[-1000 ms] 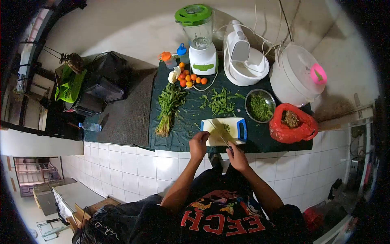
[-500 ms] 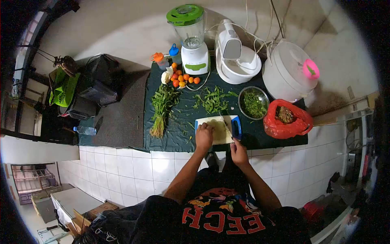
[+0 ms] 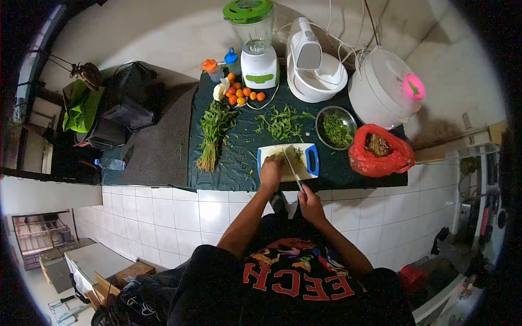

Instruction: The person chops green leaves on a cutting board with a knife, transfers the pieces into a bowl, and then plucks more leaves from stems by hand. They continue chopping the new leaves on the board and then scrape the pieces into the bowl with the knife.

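Note:
A white cutting board with blue ends (image 3: 303,170) lies at the table's front edge. My left hand (image 3: 271,170) rests on it, fingers curled down over leafy greens (image 3: 279,155), which are mostly hidden. In my right hand (image 3: 310,204) is a kitchen knife (image 3: 292,167), its blade slanting across the board beside my left fingertips. Small chopped green bits (image 3: 299,153) lie right of the blade. Behind the board is a loose pile of leaves (image 3: 283,125). Cut greens fill a metal bowl (image 3: 336,127) to the right.
A bunch of stemmed greens (image 3: 212,138) lies left, below several small orange-red tomatoes (image 3: 239,93). A blender (image 3: 260,68), a stand mixer (image 3: 315,76) and a white lidded tub (image 3: 380,92) line the back. A red plastic bag (image 3: 375,163) sits at right.
The knife has moved left across the board, from near its right end to beside my left fingers. Chopped bits now show to its right. The whole view has shifted slightly.

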### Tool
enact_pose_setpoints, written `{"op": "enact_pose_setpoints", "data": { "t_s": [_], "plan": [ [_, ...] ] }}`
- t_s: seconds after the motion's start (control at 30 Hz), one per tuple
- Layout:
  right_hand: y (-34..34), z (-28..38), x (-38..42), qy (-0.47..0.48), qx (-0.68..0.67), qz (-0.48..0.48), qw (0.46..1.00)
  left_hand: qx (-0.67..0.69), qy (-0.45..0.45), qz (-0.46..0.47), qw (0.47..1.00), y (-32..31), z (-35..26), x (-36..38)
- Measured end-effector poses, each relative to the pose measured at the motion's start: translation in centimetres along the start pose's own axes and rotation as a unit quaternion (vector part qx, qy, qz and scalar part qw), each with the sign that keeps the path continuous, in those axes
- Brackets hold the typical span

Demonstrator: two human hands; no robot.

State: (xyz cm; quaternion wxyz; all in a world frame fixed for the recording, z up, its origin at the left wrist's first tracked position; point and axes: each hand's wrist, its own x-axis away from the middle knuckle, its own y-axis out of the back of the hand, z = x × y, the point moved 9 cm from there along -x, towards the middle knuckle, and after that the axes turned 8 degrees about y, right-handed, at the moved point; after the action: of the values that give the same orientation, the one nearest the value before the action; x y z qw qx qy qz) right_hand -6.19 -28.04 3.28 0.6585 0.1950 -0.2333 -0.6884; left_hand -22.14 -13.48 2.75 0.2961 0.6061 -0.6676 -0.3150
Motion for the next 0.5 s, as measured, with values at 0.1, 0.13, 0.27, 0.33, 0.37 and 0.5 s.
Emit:
{"op": "enact_pose_setpoints", "data": {
  "t_s": [0.1, 0.13, 0.27, 0.33, 0.37, 0.5],
  "plan": [
    [0.1, 0.7, 0.3, 0.028, -0.004, -0.001, 1.0, -0.038, -0.031, 0.002, 0.999, 0.2, -0.9, 0.6],
    [0.1, 0.7, 0.4, 0.029, -0.004, -0.002, 1.0, -0.037, -0.032, 0.001, 0.999, 0.3, -0.8, 0.3],
    [-0.7, 0.0, 1.1, 0.012, -0.006, 0.01, 1.0, -0.072, -0.102, -0.005, 0.992, -0.1, -1.3, 0.6],
    [-0.7, 0.4, 1.1, 0.02, -0.018, 0.01, 1.0, -0.087, -0.105, 0.002, 0.991, -0.4, -1.3, 0.7],
    [-0.7, 0.7, 1.0, 0.031, -0.022, 0.015, 0.999, -0.084, -0.097, 0.004, 0.992, -0.5, -1.1, 0.7],
    [-1.7, 0.0, 1.4, 0.037, -0.002, 0.03, 0.999, -0.076, -0.074, 0.023, 0.994, -0.8, -0.6, 0.8]
  ]
}}
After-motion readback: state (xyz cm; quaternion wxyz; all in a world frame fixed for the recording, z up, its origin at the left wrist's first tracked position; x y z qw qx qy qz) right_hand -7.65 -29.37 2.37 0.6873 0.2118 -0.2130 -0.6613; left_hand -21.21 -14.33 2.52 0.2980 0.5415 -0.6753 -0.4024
